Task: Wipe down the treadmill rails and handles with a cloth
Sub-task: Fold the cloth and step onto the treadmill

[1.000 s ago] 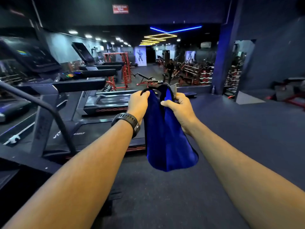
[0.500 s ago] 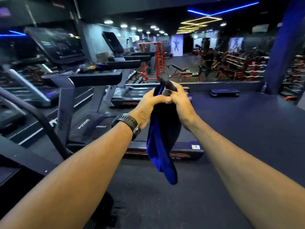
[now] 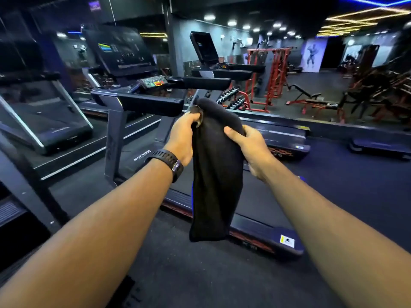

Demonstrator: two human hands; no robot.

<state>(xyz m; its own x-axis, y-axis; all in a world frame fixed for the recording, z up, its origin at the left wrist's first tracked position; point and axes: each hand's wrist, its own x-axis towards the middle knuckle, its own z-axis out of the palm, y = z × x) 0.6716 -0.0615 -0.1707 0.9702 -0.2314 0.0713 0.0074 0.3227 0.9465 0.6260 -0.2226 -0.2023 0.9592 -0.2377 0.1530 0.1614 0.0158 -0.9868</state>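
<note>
A black watch [image 3: 166, 160], its strap seemingly perforated, sits on the bare left wrist

I cannot see the fingers of the right hand [image 3: 251, 147]; they go behind the cloth [image 3: 213, 174]. The cloth also hides part of the treadmill [image 3: 262, 203], and the marks on its button panel [image 3: 154, 82] are too small to read. The next machine [image 3: 44, 121] is cut off at the left edge.

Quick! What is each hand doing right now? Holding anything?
Left hand: grip closed around the top of the dark limp fabric cloth.
Right hand: grip closed on the same cloth's upper edge, thumb in front.
</note>
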